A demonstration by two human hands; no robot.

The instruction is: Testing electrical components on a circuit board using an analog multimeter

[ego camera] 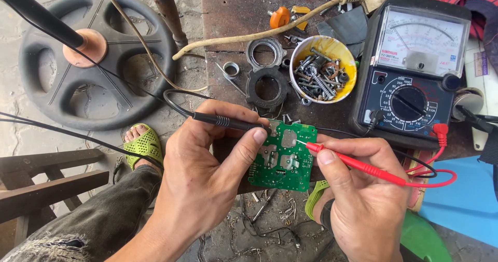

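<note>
Board (284, 156), green and roughly square, is held up between the two hands just in front of the near edge of the tabletop (233, 13), its solder side turned to the camera. It is pinched at its left edge by the left hand (202, 174), whose grip is closed on both the board and the black probe (228, 121); that probe lies almost level, its tip pointing right onto the board's upper left corner. The right hand (363, 200) is closed on the red probe (353, 163), whose long axis runs from lower right up to the left, the metal tip meeting the board near its upper right part. The two tips are thus set apart across the board's top, black to the left, red to the right. Which pad each tip touches cannot be told, it seems, at this size. Both leads run to the meter (415, 65) at the right, beside a yellow bowl (322, 67) of screws.
</note>
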